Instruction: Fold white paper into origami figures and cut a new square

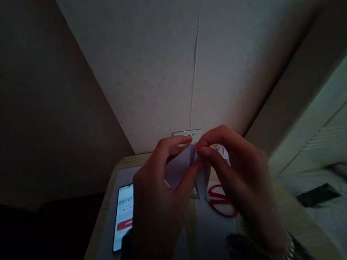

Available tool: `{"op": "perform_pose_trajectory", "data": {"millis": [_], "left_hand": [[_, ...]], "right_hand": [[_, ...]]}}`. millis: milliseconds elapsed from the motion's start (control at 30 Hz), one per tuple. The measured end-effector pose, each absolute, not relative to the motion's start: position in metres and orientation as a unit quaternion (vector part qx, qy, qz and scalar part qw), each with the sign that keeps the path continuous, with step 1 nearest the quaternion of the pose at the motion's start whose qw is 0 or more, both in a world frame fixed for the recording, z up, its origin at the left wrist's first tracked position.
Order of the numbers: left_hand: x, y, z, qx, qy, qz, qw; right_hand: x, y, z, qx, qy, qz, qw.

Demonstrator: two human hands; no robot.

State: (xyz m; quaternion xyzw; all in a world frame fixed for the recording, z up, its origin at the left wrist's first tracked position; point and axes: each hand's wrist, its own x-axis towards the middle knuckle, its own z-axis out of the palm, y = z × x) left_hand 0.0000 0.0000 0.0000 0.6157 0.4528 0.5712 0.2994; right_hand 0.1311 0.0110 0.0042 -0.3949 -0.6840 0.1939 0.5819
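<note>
The left hand (156, 198) and right hand (243, 180) hold the folded paper (180, 168) above the worktop's (290, 213) far edge, fingers (208, 153) closed on its top fold, which likely wants a firm, even pinch.

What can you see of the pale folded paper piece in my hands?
The pale folded paper piece looks thin and whitish, creased into angled flaps with a point hanging down. It is held above the light wooden table, pinched at its top between fingertips of the left hand and the right hand, which hide much of it.
</note>
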Motion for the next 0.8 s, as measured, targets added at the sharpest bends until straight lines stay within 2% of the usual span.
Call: {"op": "perform_pose_trajectory", "data": {"millis": [200, 400, 800], "left_hand": [[-0.001, 0.002, 0.000, 0.606, 0.438, 0.596, 0.293], [0.001, -0.001, 0.009, 0.528, 0.455, 0.646, 0.311], [0.002, -0.006, 0.016, 0.526, 0.469, 0.628, 0.330]], "right_hand": [[0.130, 0.014, 0.004, -0.396, -0.668, 0.250, 0.578], [0.137, 0.015, 0.008, -0.389, -0.682, 0.327, 0.526], [0.136, 0.010, 0.009, -0.381, -0.676, 0.297, 0.557]]}}
